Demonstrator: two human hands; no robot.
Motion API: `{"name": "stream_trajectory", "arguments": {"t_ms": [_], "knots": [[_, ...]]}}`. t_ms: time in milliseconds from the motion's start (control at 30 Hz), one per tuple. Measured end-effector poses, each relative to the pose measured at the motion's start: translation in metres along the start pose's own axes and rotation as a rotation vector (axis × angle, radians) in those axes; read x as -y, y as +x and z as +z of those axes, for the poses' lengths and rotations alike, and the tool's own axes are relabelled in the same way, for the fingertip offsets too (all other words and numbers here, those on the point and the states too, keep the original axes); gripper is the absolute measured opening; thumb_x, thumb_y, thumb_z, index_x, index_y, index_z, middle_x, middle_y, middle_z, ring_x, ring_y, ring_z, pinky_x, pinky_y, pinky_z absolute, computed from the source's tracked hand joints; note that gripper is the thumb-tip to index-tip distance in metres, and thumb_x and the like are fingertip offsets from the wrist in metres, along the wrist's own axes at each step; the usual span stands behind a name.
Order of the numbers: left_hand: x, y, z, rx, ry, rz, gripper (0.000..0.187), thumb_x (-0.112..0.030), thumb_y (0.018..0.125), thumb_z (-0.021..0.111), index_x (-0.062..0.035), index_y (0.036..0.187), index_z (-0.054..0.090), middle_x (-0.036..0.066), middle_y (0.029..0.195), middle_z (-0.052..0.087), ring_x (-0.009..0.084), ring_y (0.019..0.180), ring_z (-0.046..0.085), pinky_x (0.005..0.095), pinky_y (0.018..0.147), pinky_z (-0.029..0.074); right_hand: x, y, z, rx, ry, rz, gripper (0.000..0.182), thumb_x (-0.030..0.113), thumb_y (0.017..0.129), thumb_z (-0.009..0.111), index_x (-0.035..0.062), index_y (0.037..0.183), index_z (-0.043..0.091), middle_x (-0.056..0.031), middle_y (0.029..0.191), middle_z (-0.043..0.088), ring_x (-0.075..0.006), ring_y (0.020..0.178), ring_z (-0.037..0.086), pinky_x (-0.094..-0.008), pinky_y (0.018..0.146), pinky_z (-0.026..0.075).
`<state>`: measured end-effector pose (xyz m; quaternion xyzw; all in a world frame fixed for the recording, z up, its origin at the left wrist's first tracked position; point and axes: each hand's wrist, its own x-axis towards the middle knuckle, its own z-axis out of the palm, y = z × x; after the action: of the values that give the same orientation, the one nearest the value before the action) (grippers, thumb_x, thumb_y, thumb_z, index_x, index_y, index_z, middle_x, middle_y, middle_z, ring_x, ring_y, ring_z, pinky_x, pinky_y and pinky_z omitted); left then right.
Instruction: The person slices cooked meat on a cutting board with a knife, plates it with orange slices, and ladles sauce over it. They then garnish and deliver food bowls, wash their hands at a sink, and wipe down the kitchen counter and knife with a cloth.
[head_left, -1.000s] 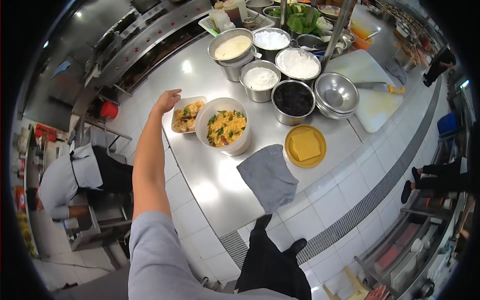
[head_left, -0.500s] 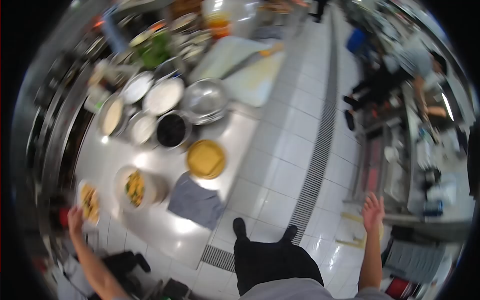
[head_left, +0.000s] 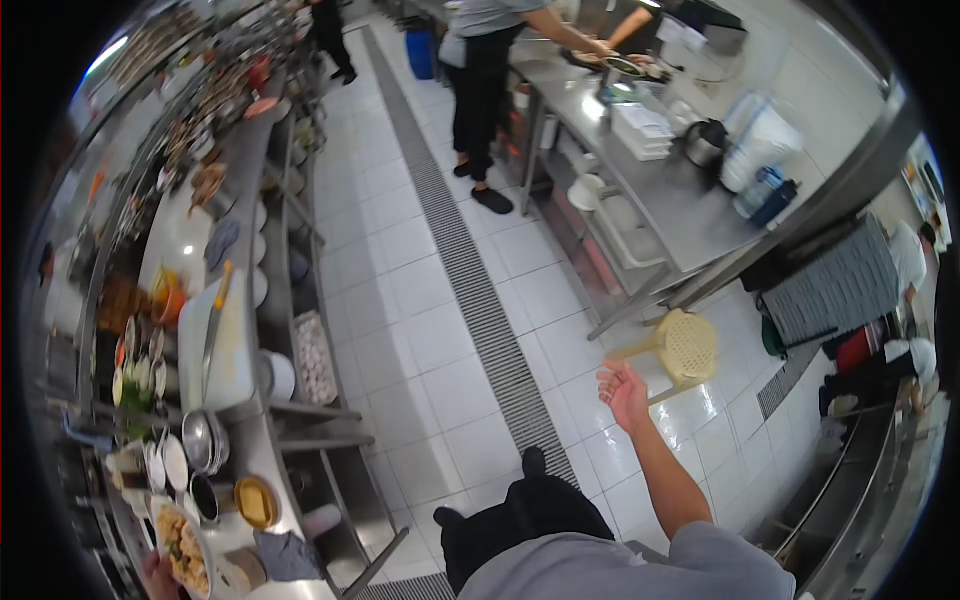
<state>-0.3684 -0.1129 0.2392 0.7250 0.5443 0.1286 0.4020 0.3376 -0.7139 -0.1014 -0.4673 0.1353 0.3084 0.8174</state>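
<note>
At the lower left, my left hand (head_left: 157, 574) grips the edge of a white plate (head_left: 208, 572) heaped with yellowish, pasta-like food with bits of green. The plate is above the steel counter and partly covers a tub (head_left: 246, 568) behind it. Close by are a round container with flat yellow pieces (head_left: 256, 502), a folded grey cloth (head_left: 287, 556), stacked metal bowls (head_left: 203, 440) and a dark-filled container (head_left: 206, 496). Out over the tiled floor, my right hand (head_left: 625, 396) is empty, fingers apart and slightly curled, near a yellow plastic stool (head_left: 688, 348).
A cutting board (head_left: 232, 350) with a long knife (head_left: 213, 325) lies farther along the left counter. One co-worker (head_left: 478, 90) stands at the right-hand steel table (head_left: 660, 215). Stacked grey crates (head_left: 835, 285) and more people are at the right. A drain grate (head_left: 455, 235) runs along the floor.
My view has swung to the right, so the counter now sits at the lower left. The plate at my left hand appears larger and nearer. My right hand stays empty.
</note>
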Motion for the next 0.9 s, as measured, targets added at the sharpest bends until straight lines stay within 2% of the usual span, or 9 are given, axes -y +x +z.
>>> {"name": "stream_trajectory", "arguments": {"t_ms": [100,167,200,267,333,733,800,833,900], "knots": [[-0.101,0.079,0.148,-0.130,0.063,0.160,0.021,-0.018,0.093,0.062,0.0001,0.098,0.069,-0.005,0.076,0.060,0.0053,0.063,0.052,0.0240,0.053,0.038,0.030,-0.013,-0.059,-0.060,-0.007,-0.020,0.048,0.045,0.102,0.052,0.0067,0.131,0.059,-0.0077,0.099,0.071,-0.0167,0.081,0.064,-0.0317,0.074,0.049],[-0.231,0.096,0.258,0.120,0.197,0.198,0.021,-0.013,0.090,0.059,0.0021,0.098,0.072,-0.004,0.075,0.061,0.0043,0.063,0.050,0.0231,0.055,0.037,0.046,-0.016,-0.097,-0.131,-0.077,-0.075,0.046,0.042,0.102,0.052,0.0059,0.130,0.059,-0.0083,0.100,0.071,-0.0164,0.079,0.063,-0.0311,0.072,0.049],[-0.228,0.142,0.303,0.171,-0.047,0.281,0.025,-0.013,0.089,0.059,0.0031,0.104,0.072,-0.003,0.075,0.063,0.0048,0.063,0.050,0.0243,0.055,0.037,0.052,-0.020,-0.108,-0.138,-0.065,-0.079,0.046,0.042,0.102,0.052,0.0059,0.130,0.059,-0.0083,0.100,0.071,-0.0164,0.079,0.063,-0.0311,0.072,0.049],[-0.301,0.192,0.385,0.323,0.204,0.413,0.028,-0.012,0.091,0.059,0.0042,0.110,0.072,0.004,0.085,0.070,0.0094,0.071,0.064,0.0248,0.059,0.049,0.067,-0.030,-0.123,-0.219,-0.044,-0.153,0.043,0.038,0.101,0.053,0.0051,0.129,0.059,-0.0099,0.100,0.071,-0.0167,0.077,0.063,-0.0305,0.070,0.049],[-0.366,0.219,0.489,0.446,-0.182,0.333,0.026,-0.013,0.093,0.061,0.0031,0.111,0.071,0.006,0.090,0.071,0.0147,0.075,0.069,0.0296,0.064,0.058,0.072,-0.032,-0.136,-0.260,-0.011,-0.182,0.043,0.037,0.101,0.053,0.0042,0.129,0.058,-0.0105,0.099,0.070,-0.0169,0.077,0.063,-0.0306,0.069,0.049],[-0.656,0.435,1.014,0.673,-0.681,0.328,0.021,0.010,0.084,0.054,0.0200,0.103,0.057,0.027,0.107,0.064,0.0412,0.092,0.071,0.0502,0.076,0.067,0.040,-0.014,-0.125,-0.711,0.142,-0.325,0.048,0.039,0.103,0.052,0.0010,0.132,0.056,-0.0096,0.096,0.069,-0.0166,0.075,0.061,-0.0299,0.066,0.050],[-0.675,0.466,1.079,0.605,-0.361,0.594,0.023,0.010,0.085,0.051,0.0204,0.104,0.058,0.029,0.111,0.063,0.0427,0.093,0.071,0.0493,0.076,0.067,0.043,0.000,-0.112,-0.776,0.162,-0.318,0.049,0.040,0.104,0.052,0.0014,0.133,0.056,-0.0094,0.096,0.069,-0.0166,0.075,0.061,-0.0297,0.066,0.049],[-0.711,0.446,1.090,0.535,-0.665,0.158,0.025,0.006,0.086,0.052,0.0200,0.107,0.058,0.028,0.113,0.063,0.0404,0.092,0.072,0.0466,0.072,0.068,0.045,0.008,-0.104,-0.841,0.198,-0.303,0.049,0.041,0.104,0.052,0.0018,0.133,0.056,-0.0090,0.095,0.068,-0.0166,0.074,0.061,-0.0297,0.065,0.049],[-0.743,0.450,1.126,0.441,-0.624,0.115,0.025,0.003,0.088,0.055,0.0188,0.106,0.060,0.026,0.111,0.065,0.0376,0.087,0.073,0.0441,0.066,0.068,0.048,0.024,-0.090,-0.929,0.234,-0.287,0.048,0.042,0.104,0.052,0.0022,0.132,0.056,-0.0085,0.095,0.068,-0.0168,0.074,0.060,-0.0301,0.063,0.048]]}}
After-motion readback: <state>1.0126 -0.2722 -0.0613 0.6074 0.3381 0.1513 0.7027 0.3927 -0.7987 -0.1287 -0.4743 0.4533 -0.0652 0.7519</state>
